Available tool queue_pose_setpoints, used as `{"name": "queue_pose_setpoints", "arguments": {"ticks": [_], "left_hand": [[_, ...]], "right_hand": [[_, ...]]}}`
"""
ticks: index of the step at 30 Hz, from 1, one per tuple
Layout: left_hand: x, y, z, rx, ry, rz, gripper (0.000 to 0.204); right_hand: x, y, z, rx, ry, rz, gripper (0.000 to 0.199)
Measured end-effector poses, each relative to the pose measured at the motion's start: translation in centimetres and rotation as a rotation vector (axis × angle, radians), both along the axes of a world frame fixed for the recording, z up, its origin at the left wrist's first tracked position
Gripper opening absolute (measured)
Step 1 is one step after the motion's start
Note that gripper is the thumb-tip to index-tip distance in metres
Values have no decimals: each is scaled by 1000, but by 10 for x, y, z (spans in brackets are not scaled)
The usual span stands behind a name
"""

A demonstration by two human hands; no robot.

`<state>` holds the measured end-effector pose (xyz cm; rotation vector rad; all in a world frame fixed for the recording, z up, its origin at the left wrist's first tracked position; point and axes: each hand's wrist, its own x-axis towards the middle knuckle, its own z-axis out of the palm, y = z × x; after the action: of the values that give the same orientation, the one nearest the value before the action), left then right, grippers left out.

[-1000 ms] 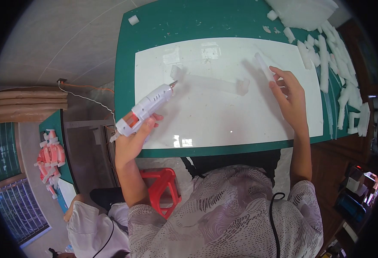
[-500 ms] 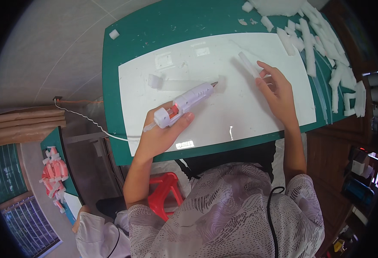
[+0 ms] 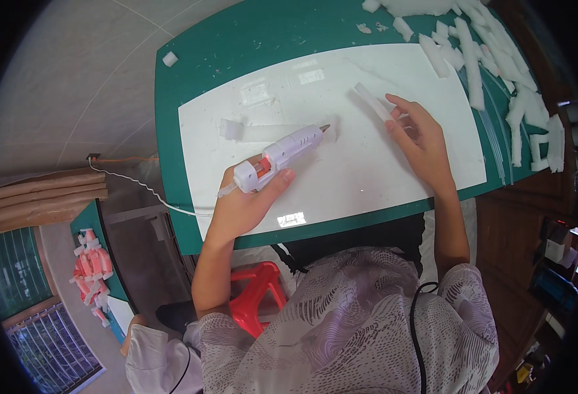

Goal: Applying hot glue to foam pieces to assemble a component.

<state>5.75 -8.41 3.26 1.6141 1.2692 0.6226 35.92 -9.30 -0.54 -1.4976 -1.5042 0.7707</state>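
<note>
My left hand (image 3: 242, 207) is wrapped round a white hot glue gun (image 3: 288, 152), its metal nozzle pointing to the upper right over the white board (image 3: 341, 190). A clear glue stick pokes out of its back end. My right hand (image 3: 419, 136) pinches the lower end of a thin white foam strip (image 3: 372, 102), held tilted above the board. Under and behind the glue gun lies a longer white foam strip (image 3: 266, 133), with a small upright foam block (image 3: 232, 129) at its left end. The nozzle is close to that strip's right end.
White foam offcuts (image 3: 471, 65) are heaped at the table's far right corner, beside clear glue sticks (image 3: 494, 138). A small foam cube (image 3: 169, 59) sits far left on the green table (image 3: 236, 39). A white cord (image 3: 146, 191) hangs at left. A red stool (image 3: 257, 299) and another person (image 3: 161, 361) are lower left.
The view has shifted slightly. Both hands keep nearly the same pose, with the foam strip in my right hand a little farther left. The glue gun has barely moved.
</note>
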Motion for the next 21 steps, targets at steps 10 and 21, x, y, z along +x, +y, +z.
{"name": "queue_pose_setpoints", "arguments": {"ticks": [10, 21], "left_hand": [[-1, -3, 3, -18, 13, 12, 28], [-10, -8, 3, -75, -54, -7, 26]], "right_hand": [[-1, 1, 0, 9, -1, -6, 36], [-2, 1, 4, 3, -1, -5, 35]]}}
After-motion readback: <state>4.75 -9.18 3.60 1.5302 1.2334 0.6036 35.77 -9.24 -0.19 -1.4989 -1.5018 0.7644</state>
